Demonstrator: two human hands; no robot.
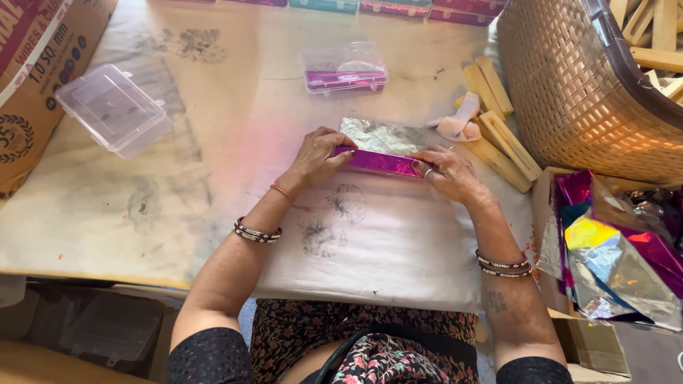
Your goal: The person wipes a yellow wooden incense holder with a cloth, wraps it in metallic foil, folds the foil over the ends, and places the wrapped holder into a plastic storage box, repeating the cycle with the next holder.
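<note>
A long narrow block wrapped in shiny magenta foil (379,161) lies across the middle of the cloth-covered table (213,142). My left hand (316,158) grips its left end. My right hand (448,174) presses on its right end. The loose silver underside of the foil sheet (380,135) sticks out flat behind the block, away from me.
Bare wooden sticks (498,135) and a pale cloth scrap (459,124) lie to the right. A woven basket (569,92) holds more sticks. A box of coloured foil sheets (612,249) sits at lower right. Clear plastic boxes (114,108) (344,67) rest on the table; a cardboard carton (35,71) stands at left.
</note>
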